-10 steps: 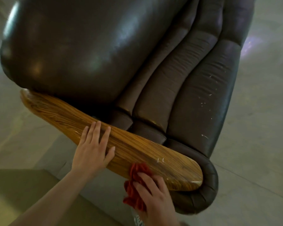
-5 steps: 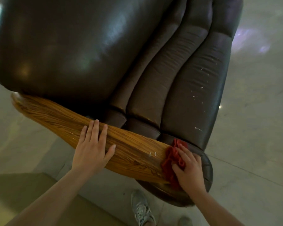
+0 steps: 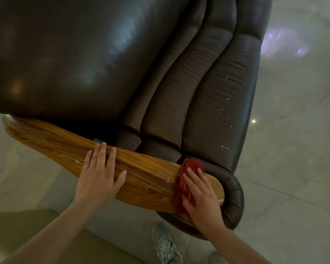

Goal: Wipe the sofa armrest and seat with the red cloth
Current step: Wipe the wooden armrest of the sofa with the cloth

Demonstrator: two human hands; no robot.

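Note:
A dark brown leather sofa [image 3: 208, 88] fills the upper view, its wide seat cushion [image 3: 69, 60] at the left. A long glossy wooden armrest [image 3: 145, 180] runs across the near side. My left hand [image 3: 98, 178] lies flat on the middle of the armrest, fingers spread, holding nothing. My right hand [image 3: 200, 197] presses the bunched red cloth [image 3: 187, 168] onto the armrest's rounded right end. Part of the cloth is hidden under my palm.
Pale polished stone floor [image 3: 293, 149] surrounds the sofa. A grey sneaker [image 3: 165, 244] stands on the floor just below the armrest, with a second shoe tip beside it. A tan mat or rug [image 3: 17, 235] lies at the lower left.
My right hand has carried the cloth from the armrest's lower front edge up to its right end, then slightly back left onto the top. The left hand has stayed put.

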